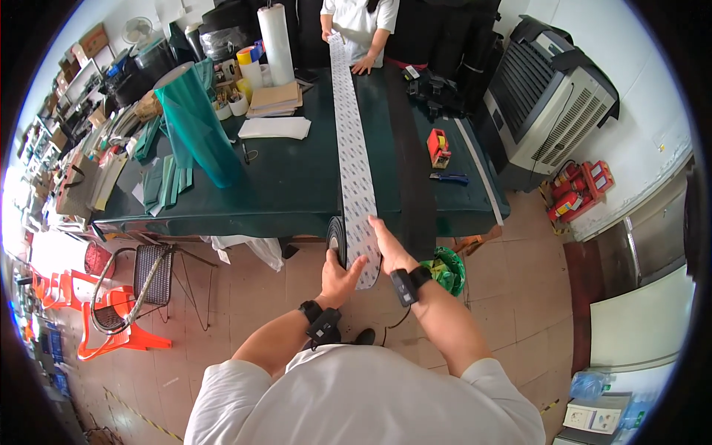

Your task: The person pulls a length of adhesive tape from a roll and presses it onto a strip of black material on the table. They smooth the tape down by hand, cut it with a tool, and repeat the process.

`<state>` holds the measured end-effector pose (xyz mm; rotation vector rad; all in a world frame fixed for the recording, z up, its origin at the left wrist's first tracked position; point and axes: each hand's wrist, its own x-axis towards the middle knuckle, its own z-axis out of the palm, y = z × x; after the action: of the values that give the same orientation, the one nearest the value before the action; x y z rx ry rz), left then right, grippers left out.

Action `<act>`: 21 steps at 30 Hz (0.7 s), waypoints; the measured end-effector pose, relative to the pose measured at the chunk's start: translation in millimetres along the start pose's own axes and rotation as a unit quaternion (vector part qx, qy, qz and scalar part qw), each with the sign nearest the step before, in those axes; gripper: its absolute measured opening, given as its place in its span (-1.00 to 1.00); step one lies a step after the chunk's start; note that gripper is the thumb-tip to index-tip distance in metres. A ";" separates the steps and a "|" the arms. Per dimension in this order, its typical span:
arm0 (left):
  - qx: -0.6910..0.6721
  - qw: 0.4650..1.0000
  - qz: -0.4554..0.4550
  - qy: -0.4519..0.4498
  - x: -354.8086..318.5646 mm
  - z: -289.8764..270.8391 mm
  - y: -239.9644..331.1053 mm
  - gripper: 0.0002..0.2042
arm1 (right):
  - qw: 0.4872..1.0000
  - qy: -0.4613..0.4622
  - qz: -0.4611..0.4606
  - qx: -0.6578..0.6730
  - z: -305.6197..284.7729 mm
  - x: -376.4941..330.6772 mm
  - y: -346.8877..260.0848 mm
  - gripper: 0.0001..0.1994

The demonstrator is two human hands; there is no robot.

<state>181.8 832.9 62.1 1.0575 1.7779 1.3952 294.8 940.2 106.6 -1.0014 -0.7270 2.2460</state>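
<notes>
A long white backing strip (pixel 348 126) with a grey dotted pattern runs down the dark green table (pixel 289 185), from a co-worker at the far end to me. At the near table edge it ends in a black roll (pixel 337 241). My left hand (pixel 339 280) grips that roll from below. My right hand (pixel 389 248) lies flat on the strip just beside the roll, fingers spread. The co-worker's hands (pixel 363 67) hold down the far end of the strip. A black band (pixel 408 163) lies alongside the strip on its right.
On the table stand a teal film roll (pixel 196 126), a white roll (pixel 277 44), a paper stack (pixel 274 127), a red tape dispenser (pixel 438 147) and blue pliers (pixel 449 178). A grey machine (pixel 545 104) stands right. Orange chairs (pixel 111 326) stand left.
</notes>
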 end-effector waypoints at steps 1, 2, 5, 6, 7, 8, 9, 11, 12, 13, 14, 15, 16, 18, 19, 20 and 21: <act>0.008 1.000 0.025 -0.004 -1.1 -1.0 -1.4 -0.35 | 1.000 0.002 0.003 0.002 -1.0 5.5 2.2 -0.34; 0.017 0.999 0.051 -0.008 -1.6 -1.4 -2.4 -0.35 | 0.998 0.046 0.002 -0.035 -4.3 13.9 5.6 -0.32; 0.038 0.995 0.084 -0.023 2.1 -4.9 -10.4 -0.35 | 0.985 0.135 0.008 -0.110 -8.3 27.7 16.5 -0.27; 0.052 0.994 0.095 -0.032 5.1 -7.5 -14.2 -0.35 | 0.981 0.152 0.002 -0.121 -4.6 26.1 18.1 -0.26; 0.065 0.991 0.105 -0.041 7.0 -9.7 -18.1 -0.35 | 0.977 0.169 -0.003 -0.132 0.7 22.9 18.3 -0.24; 0.064 0.992 0.101 -0.043 7.4 -11.6 -22.1 -0.35 | 0.972 0.187 -0.009 -0.143 3.2 22.6 20.3 -0.23; 0.048 0.994 0.078 -0.058 6.8 -13.4 -26.1 -0.35 | 0.971 0.190 -0.005 -0.144 3.7 24.7 23.9 -0.23; 0.014 0.995 0.034 -0.094 6.6 -15.0 -27.9 -0.34 | 0.966 0.210 -0.007 -0.154 2.8 26.4 29.4 -0.24; 0.012 0.995 0.031 -0.099 7.3 -15.2 -29.9 -0.34 | 0.962 0.220 -0.008 -0.159 1.8 27.1 31.4 -0.25; -0.009 0.994 0.029 -0.108 8.2 -15.3 -31.9 -0.35 | 0.961 0.227 -0.006 -0.158 0.3 27.7 32.8 -0.25; -0.030 0.992 0.027 -0.118 9.3 -15.2 -34.1 -0.35 | 0.963 0.222 -0.006 -0.152 -1.4 28.2 33.9 -0.27; -0.051 0.990 0.025 -0.126 10.4 -16.0 -36.4 -0.36 | 0.965 0.217 -0.007 -0.147 -0.5 28.2 34.7 -0.29; -0.053 0.990 0.022 -0.131 11.4 -16.4 -39.3 -0.36 | 0.967 0.212 -0.008 -0.142 0.3 28.3 35.4 -0.31; -0.057 0.988 0.026 -0.138 14.1 -16.9 -45.5 -0.39 | 0.964 0.220 -0.011 -0.147 0.4 28.7 37.6 -0.33; -0.060 0.988 0.029 -0.142 16.7 -17.2 -47.7 -0.40 | 0.963 0.223 -0.017 -0.154 0.3 28.9 38.2 -0.36; -0.062 0.987 0.026 -0.146 20.9 -19.4 -48.5 -0.40 | 0.961 0.225 -0.022 -0.160 0.7 29.3 37.9 -0.38; -0.007 0.985 0.059 -0.160 26.1 -24.6 -49.0 -0.45 | 0.960 0.230 -0.020 -0.160 0.7 29.1 36.5 -0.38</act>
<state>138.2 838.9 20.2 1.3170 1.4914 1.2230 268.0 934.7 68.7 -1.5794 -0.8987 1.7854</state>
